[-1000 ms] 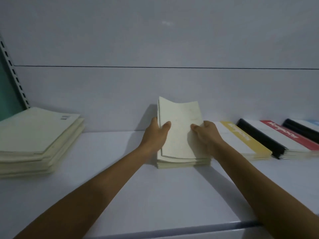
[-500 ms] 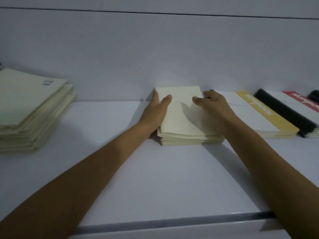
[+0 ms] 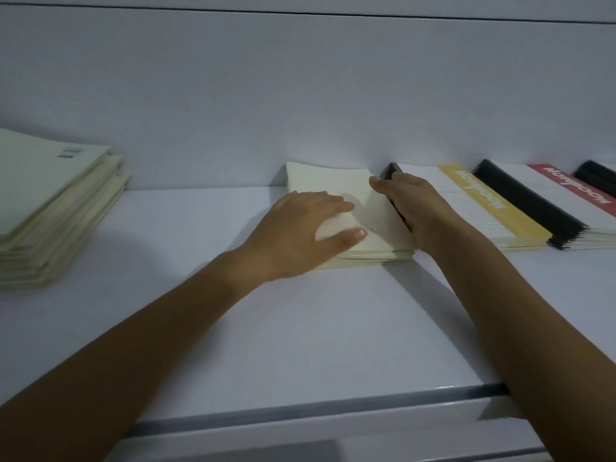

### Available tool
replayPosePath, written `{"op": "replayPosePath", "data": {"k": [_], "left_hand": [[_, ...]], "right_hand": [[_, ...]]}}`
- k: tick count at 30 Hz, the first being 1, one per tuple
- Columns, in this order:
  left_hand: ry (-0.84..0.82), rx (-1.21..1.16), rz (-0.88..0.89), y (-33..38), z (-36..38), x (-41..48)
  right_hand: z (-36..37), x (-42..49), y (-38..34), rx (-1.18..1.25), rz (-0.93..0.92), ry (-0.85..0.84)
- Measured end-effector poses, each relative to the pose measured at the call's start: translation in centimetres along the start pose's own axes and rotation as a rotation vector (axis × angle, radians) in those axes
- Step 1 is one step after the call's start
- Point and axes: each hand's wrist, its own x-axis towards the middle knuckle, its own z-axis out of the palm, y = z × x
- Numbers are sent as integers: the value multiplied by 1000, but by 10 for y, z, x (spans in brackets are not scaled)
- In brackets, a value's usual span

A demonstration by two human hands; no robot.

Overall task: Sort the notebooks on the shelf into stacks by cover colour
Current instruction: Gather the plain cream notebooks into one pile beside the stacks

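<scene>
The white shelf (image 3: 300, 328) is carrying everything. A big cream stack (image 3: 50, 201) is sitting far left, keeping one colour together. On the right, a yellow notebook (image 3: 483, 208), a black notebook (image 3: 526, 201) and a red notebook (image 3: 573, 188) are lying side by side. The small cream stack (image 3: 326, 185) is resting in the middle. The left hand (image 3: 300, 235) is lying flat on it, likely keeping it from sliding. The right hand (image 3: 420, 208) is curling round a dark-edged notebook (image 3: 391, 170) just beside it, maybe tipped up; it is blurry.
</scene>
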Motion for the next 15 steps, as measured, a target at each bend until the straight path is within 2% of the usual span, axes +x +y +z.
{"op": "replayPosePath", "data": {"k": [2,4,8,12,15], "left_hand": [[-50,221,78,3,10,-2],[-14,276,69,2,17,-2],[128,207,-36,7,23,-3],[-19,120,-34,0,16,3],[-29,71,-8,-7,15,4]], "right_hand": [[0,-2,0,19,0,-24],[-4,-1,-2,1,8,-37],[-7,-3,-5,-10,11,-66],[-10,-3,-3,-38,-30,-157],[-14,-7,-3,-65,-48,-231]]}}
